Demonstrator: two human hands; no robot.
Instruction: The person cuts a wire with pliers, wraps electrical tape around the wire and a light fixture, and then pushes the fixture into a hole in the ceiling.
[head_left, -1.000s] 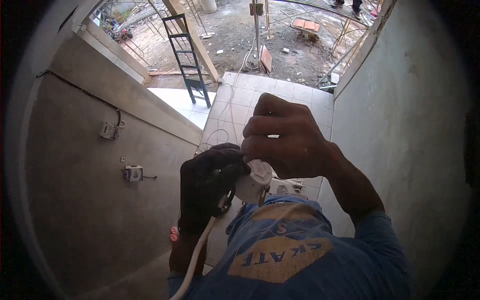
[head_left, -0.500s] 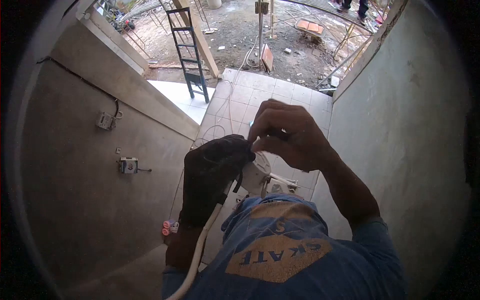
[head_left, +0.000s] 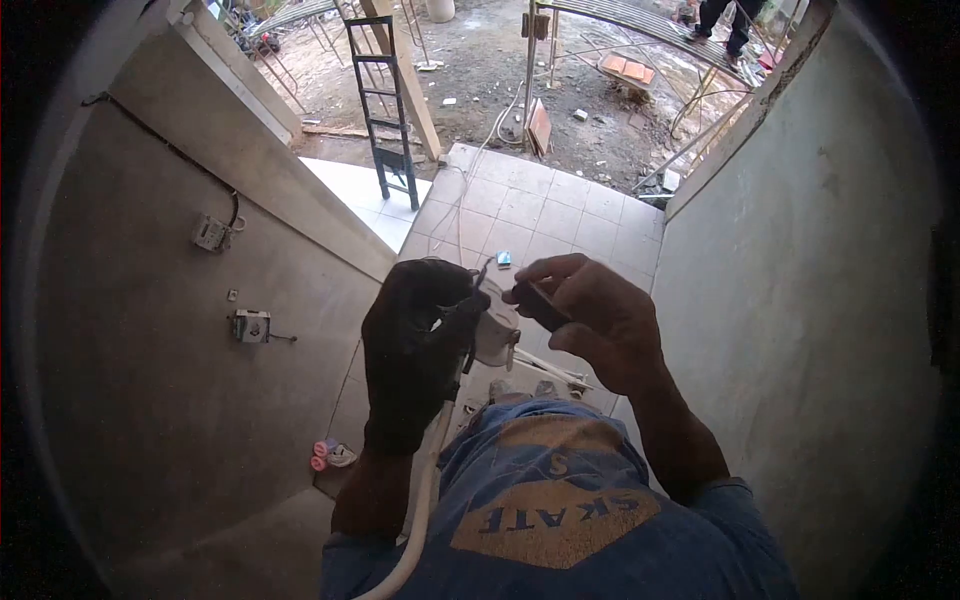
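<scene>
My left hand, in a black glove, pinches a thin dark wire whose end sticks up past the fingertips. A thick white cable runs from below this hand down along my left forearm and shirt. My right hand is bare and holds a small black object, which looks like a roll of tape, between thumb and fingers. A narrow gap separates the two hands. Just beneath them shows a white piece with a rounded edge, partly hidden by the left hand.
A small blue box lies on the tiled floor. Two electrical boxes are on the left wall. A black ladder stands by a wooden post. Outside, a person's legs are on scaffolding. Pink-ended items sit low at left.
My right hand has moved down and away from the left fingertips, and the black object now shows in it. The wire end has come into sight. The blue box is uncovered.
</scene>
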